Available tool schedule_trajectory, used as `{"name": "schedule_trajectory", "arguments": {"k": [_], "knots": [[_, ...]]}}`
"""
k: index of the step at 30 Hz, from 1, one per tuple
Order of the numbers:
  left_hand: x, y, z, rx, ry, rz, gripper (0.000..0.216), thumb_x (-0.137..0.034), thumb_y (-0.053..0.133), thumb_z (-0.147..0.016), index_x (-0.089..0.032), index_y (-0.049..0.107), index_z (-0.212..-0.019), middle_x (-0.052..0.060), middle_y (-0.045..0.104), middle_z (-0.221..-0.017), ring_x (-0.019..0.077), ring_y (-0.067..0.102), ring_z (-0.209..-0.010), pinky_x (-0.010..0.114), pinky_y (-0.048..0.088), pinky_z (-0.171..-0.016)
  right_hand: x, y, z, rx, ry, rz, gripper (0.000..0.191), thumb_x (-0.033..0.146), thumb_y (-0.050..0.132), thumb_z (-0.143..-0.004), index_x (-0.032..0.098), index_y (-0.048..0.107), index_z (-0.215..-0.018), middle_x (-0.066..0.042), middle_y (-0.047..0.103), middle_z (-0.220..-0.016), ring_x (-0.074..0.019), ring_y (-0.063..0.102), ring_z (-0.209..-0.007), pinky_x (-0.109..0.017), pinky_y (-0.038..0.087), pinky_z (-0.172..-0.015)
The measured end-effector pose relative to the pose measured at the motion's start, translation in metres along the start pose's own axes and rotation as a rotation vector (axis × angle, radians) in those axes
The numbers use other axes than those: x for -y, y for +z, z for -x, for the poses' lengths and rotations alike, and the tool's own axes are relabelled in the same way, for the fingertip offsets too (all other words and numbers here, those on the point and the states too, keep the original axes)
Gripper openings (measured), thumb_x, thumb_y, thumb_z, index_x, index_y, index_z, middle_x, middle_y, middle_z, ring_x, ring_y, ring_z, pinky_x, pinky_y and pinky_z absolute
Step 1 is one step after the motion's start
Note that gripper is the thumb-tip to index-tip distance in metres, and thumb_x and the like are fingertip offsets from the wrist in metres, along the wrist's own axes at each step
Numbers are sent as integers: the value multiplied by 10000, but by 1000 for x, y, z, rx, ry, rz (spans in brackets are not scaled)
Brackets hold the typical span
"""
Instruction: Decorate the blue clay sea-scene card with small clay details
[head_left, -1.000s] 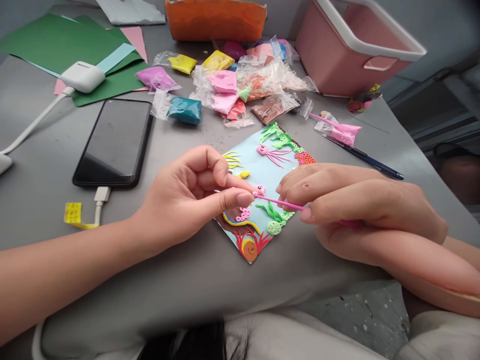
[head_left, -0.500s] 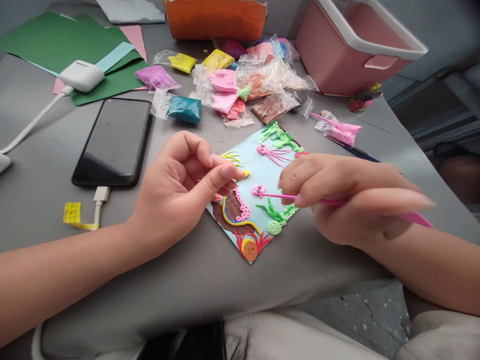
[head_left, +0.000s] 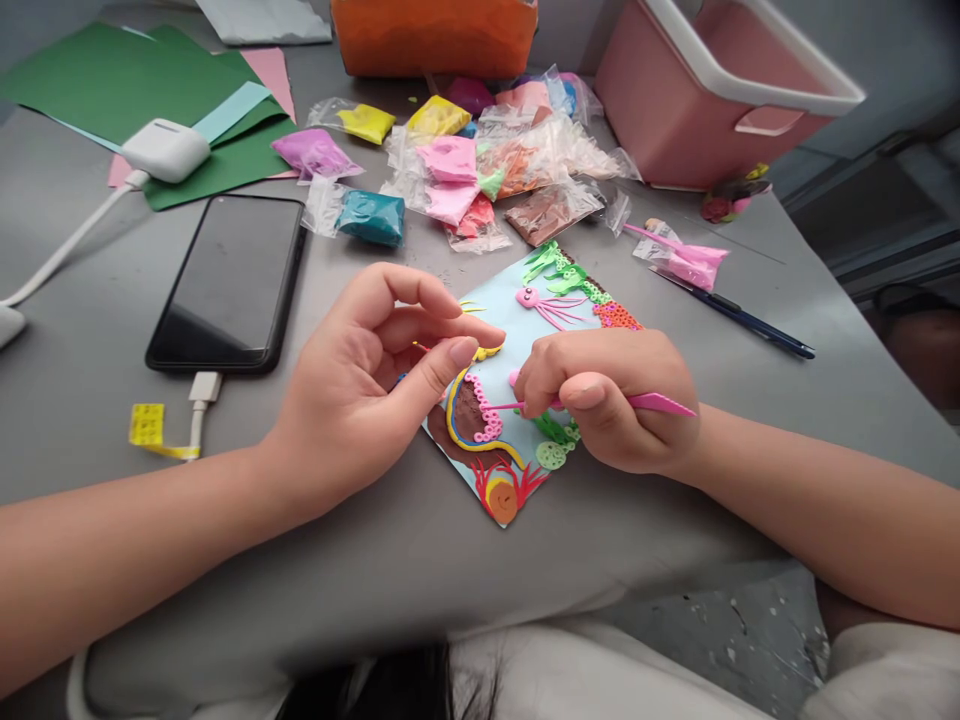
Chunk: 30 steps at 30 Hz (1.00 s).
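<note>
Lying beneath the fingers, the picture [head_left: 499,295] has its snail [head_left: 503,500] at the near corner. The right hand [head_left: 630,375] is wrapped around the pink tool [head_left: 664,403]. Its thin tip has just left the pink critter [head_left: 514,378], now mostly hidden behind those fingers, and points at the pink rings [head_left: 489,425] to their left; I can't tell if it touches. So the tool seems to be at a new spot. The left hand [head_left: 375,375] has thumb and finger close together; whether they pinch anything, I can't tell. Past the fingers sit an octopus [head_left: 528,298], bags [head_left: 551,212] and a tub [head_left: 675,120].
</note>
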<state>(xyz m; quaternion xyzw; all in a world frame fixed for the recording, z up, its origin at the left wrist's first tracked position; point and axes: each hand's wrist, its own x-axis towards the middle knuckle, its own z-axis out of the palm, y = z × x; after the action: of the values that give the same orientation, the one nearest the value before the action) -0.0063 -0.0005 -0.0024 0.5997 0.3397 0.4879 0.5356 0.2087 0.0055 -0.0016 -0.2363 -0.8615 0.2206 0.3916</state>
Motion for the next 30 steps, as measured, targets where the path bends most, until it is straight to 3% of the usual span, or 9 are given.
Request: {"name": "schedule_trajectory", "arguments": {"k": [10,15,21,26,28,30], "knots": [[5,-3,6,93,124,-55,104,-157,594,-1029,-248,557,-995,-17,754,-930,105,748,-732,232,642,-656,1,-3,0,75,26,10,458,383,372,-1121,205,522,-727,23,553,-582,-80,577,-551,-215,441,-519],[7,-4,10,81,152,-209,79,-185,566,-1043,-263,555,-1035,-24,725,-918,127,769,-788,257,652,-706,0,-1,1,81,34,18,480,403,322,-1131,206,533,-747,19,557,-595,-81,563,-560,-222,417,-520],[5,-3,11,105,182,-427,144,-107,512,-1019,-250,513,-1015,-44,709,-853,104,768,-734,195,627,-662,3,0,3,80,63,-8,562,457,283,-1132,172,555,-733,2,587,-629,-76,543,-577,-226,404,-517],[4,-3,11,114,164,-477,98,-140,514,-1022,-237,519,-1017,-26,729,-842,119,768,-746,213,620,-676,4,0,5,-165,52,-150,605,560,313,-1102,193,603,-718,-8,598,-635,-117,560,-572,-298,491,-580],[4,-3,11,117,163,-441,69,-171,538,-1022,-239,533,-1011,-19,734,-849,124,756,-715,237,617,-661,3,0,3,-255,56,-113,636,593,260,-1095,207,592,-713,-25,615,-684,-143,595,-643,-342,537,-663],[3,-2,9,123,154,-370,68,-181,588,-1005,-242,558,-1012,-4,755,-884,143,774,-764,254,626,-672,-1,1,0,-370,-36,-31,617,598,271,-1090,221,581,-713,-29,610,-699,-160,615,-678,-360,554,-688]]}}
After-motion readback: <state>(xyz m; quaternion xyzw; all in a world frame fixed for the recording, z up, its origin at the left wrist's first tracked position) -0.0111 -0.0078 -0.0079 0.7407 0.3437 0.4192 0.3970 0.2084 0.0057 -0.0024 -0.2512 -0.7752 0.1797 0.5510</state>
